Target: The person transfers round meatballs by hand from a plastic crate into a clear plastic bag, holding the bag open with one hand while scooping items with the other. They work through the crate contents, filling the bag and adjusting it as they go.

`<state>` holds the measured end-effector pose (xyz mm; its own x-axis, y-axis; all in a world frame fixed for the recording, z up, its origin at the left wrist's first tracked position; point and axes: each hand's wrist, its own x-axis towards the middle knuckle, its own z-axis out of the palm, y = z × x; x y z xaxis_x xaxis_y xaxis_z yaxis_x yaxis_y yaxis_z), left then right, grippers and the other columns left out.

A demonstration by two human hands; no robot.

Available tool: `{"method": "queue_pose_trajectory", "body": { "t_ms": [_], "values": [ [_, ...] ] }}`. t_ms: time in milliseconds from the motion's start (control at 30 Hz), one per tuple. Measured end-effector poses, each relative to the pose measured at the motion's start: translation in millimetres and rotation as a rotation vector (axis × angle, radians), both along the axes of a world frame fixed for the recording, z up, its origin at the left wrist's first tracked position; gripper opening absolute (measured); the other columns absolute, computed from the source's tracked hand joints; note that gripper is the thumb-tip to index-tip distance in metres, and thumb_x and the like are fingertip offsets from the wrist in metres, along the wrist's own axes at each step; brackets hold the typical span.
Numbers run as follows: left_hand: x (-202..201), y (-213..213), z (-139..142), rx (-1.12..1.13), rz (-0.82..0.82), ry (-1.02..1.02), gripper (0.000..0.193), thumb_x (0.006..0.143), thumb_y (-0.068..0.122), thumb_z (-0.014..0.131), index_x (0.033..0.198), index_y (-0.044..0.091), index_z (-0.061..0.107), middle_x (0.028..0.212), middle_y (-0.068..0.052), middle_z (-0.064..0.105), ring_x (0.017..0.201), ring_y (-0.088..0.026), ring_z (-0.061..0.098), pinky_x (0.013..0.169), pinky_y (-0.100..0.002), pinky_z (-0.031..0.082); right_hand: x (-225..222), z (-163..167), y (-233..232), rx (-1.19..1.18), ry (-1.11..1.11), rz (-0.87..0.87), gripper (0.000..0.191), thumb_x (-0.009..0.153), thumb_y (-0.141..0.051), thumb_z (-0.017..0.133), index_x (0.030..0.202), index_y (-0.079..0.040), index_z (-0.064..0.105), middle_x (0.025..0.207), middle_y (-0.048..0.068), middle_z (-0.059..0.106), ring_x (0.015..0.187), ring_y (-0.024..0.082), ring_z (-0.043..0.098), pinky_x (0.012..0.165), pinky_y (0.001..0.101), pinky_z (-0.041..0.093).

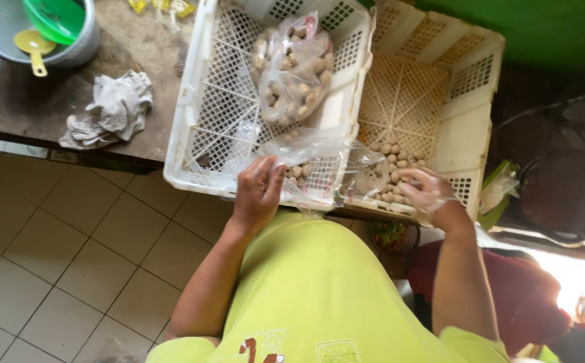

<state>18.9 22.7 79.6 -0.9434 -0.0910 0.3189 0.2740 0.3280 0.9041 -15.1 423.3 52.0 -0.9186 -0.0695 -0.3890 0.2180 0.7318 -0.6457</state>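
Fingers first: your left hand [257,193] pinches the edge of the thin, see-through plastic bag [319,168] and holds its mouth up over the rim of the white plastic crate with a grid of holes [191,134]. Keep that pinch firm, so the mouth stays wide and does not fold shut.

Your right hand [427,193], in a thin clear glove, curls over the small round brown balls [397,171] in the cream plastic crate [467,114] next to it. I cannot tell if it has any balls inside yet, because the fingers are blurry.

A few balls already sit at the bottom of the open bag, close to your left fingers. Scoop just a small bunch each time, so none roll off. Bring the scoop low over the bag's mouth before you let go.

A full, closed clear bag of the same balls [296,70] lies farther back in the white crate. A crumpled grey rag [111,111] rests on the dark brown table [151,60] to the left.
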Motion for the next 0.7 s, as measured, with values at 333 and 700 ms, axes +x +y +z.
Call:
{"method": "queue_pose_trajectory", "body": {
  "t_ms": [333,700],
  "values": [
    [2.8,1.3,3.1,-0.057,0.011,-0.076,0.019,0.107,0.014,0.058,0.102,-0.003,0.064,0.08,-0.013,0.059,0.068,-0.024,0.055,0.064,-0.037,0.044,-84.7,-9.5,14.1,0.315,-0.297,-0.007,0.045,0.099,-0.028,0.062,0.143,-0.018,0.058,0.135,0.012,0.066,0.115,0.03,0.066,0.1,0.0438,0.053],
    [10.6,3.7,-13.0,0.061,0.087,-0.179,0.02,0.108,0.017,0.058,0.106,0.0,0.067,0.071,0.002,0.051,0.061,-0.007,0.044,0.055,-0.027,0.035,-122.4,-3.9,-53.9,0.622,-0.132,0.605,0.069,0.093,-0.04,0.067,0.154,-0.032,0.034,0.165,0.009,0.014,0.152,0.031,0.015,0.122,0.0466,0.015]
  ]
}}
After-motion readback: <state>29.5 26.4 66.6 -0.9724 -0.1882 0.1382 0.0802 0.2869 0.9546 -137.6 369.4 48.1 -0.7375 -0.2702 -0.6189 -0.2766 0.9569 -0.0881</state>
